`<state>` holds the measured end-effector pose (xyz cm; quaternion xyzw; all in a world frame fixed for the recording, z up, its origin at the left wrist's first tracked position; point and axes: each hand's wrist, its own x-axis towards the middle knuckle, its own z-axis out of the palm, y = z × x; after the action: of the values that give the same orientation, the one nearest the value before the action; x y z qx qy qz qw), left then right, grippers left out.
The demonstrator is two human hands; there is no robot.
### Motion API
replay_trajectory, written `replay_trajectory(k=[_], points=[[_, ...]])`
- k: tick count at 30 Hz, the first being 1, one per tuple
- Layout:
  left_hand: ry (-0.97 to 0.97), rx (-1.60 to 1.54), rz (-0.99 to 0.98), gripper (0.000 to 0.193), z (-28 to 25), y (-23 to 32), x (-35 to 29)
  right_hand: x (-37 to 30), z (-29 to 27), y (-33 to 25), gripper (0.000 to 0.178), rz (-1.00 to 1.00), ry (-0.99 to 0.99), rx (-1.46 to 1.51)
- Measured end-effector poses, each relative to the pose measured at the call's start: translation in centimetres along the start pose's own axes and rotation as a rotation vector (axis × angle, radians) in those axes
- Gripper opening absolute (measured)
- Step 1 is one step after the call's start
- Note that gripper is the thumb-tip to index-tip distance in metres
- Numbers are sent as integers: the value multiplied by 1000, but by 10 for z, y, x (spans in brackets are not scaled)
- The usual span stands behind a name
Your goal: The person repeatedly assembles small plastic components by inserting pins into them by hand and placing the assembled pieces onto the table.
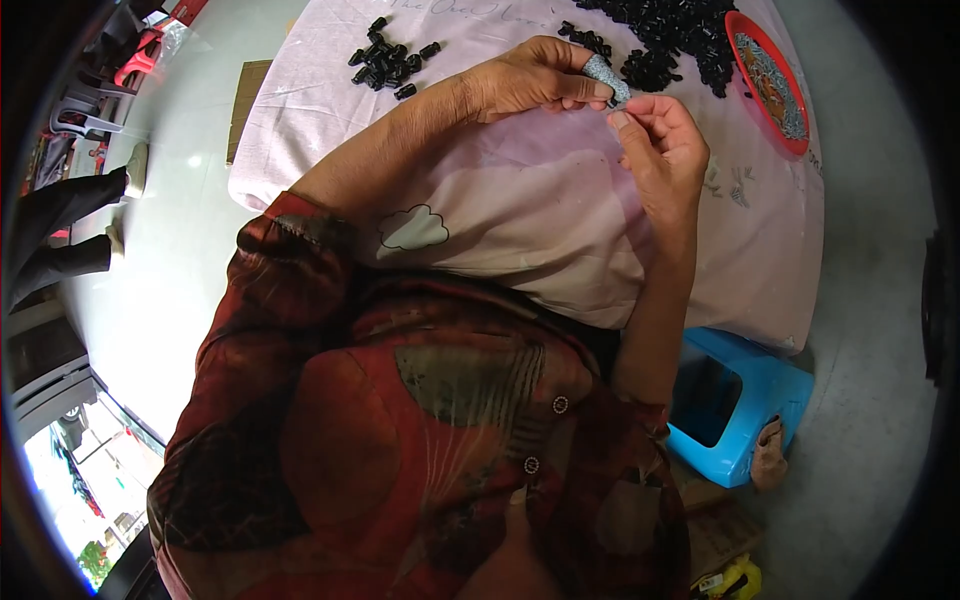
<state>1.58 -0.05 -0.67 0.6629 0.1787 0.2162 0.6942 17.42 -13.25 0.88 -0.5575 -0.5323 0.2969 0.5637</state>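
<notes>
Two hands meet above the cloth-covered bench (520, 200), and we start at the fingers. The left hand (530, 78) has its fingers (575, 90) curled nearly closed, and its forefinger wears a grey textured fingertip cover (607, 78); whatever small part it pinches is hidden behind that cover, so we cannot tell what it grips. The right hand (665, 140) comes up from below with thumb and forefinger pressed together right at the tip of the grey cover, touching it; the other fingers fold loosely into the palm. We judge the cover is worn to spare the fingertip and give grip on small pieces.

Just beyond the hands lies a big heap of small black parts (670, 35), within easy reach of the right hand, and a smaller separate pile of black parts (388, 60) sits to the left, well apart from it. We take the split to keep two lots distinct. A red dish (790, 125) of greyish bits rests at the bench's right edge. A blue plastic stool (745, 400) stands on the floor beside us.
</notes>
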Motion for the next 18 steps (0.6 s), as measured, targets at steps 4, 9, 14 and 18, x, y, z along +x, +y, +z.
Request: replay_trajectory(k=[4,9,14,18], points=[[-4,11,38,13,-1,-1,1,2,-1,0,17,36,-23,6],[-42,-5,127,9,-1,-2,3,4,-3,-3,19,75,-63,88],[-50,-33,113,10,2,-5,5,5,3,-14,20,142,-27,33],[55,192,66,13,5,2,11,1,-3,-5,30,-116,-15,-454]])
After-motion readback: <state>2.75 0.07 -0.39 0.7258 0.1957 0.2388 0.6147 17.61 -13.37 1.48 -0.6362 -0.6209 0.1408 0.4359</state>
